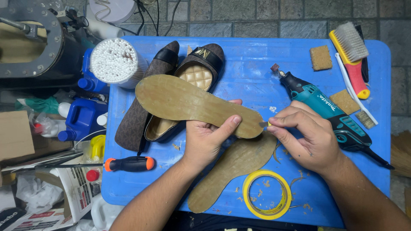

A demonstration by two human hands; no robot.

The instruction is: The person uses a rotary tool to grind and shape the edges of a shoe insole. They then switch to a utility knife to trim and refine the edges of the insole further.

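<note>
Two hands at work, left hand (205, 139) gripping tan insole (192, 102) (flat, worn), right hand (306, 137) pinching small blade (264, 124) at its edge

Tan sole-shaped insole (192, 102), flat and thin, held level above the blue surface (257, 60), heel end toward the shoes. Small blade (264, 124) sits at its toe edge. Second matching insole (233, 169) lies flat on the surface just below it.
</note>
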